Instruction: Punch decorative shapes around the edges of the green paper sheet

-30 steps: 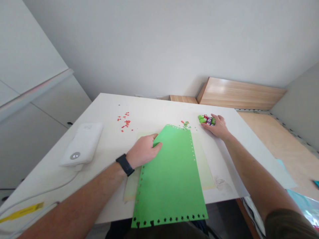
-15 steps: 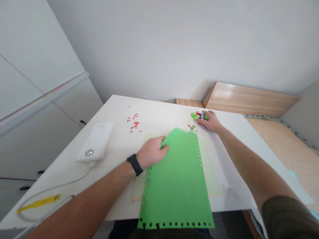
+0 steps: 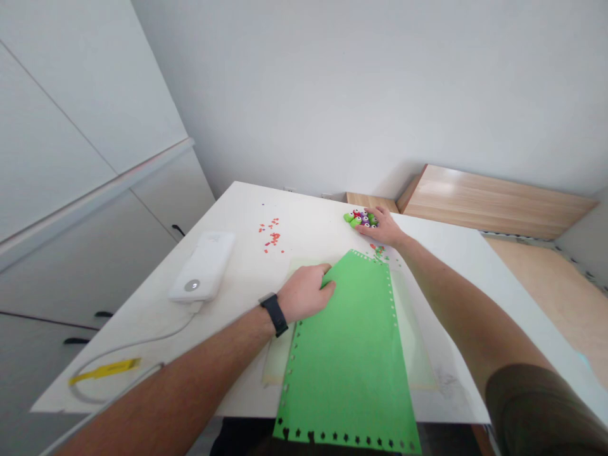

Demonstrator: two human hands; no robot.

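Observation:
My left hand (image 3: 308, 292), with a dark watch on the wrist, grips the left edge of a green sheet of paper (image 3: 354, 354) between thumb and fingers. Small holes run along the sheet's edges, star-shaped at the near end, which overhangs the table. Farther back, my right hand (image 3: 382, 227) curls around a cluster of small craft punches (image 3: 357, 218), green, purple and red with round white spots. Part of the cluster is hidden by the fingers. Red and green paper scraps (image 3: 379, 251) lie just in front of that hand, near the sheet's far corner.
Red paper scraps (image 3: 273, 239) are scattered left of centre on the white table (image 3: 304, 221). A white power bank (image 3: 202, 266) with a cable and yellow tag (image 3: 105, 370) lies at left. Under the green sheet is a pale sheet (image 3: 422, 354). Behind the table stands a wood-grain panel (image 3: 494, 193).
My right hand has slid the cluster of craft punches to the left across the table, away from the right-hand scraps. My left hand keeps its hold on the green paper. The view has shifted slightly.

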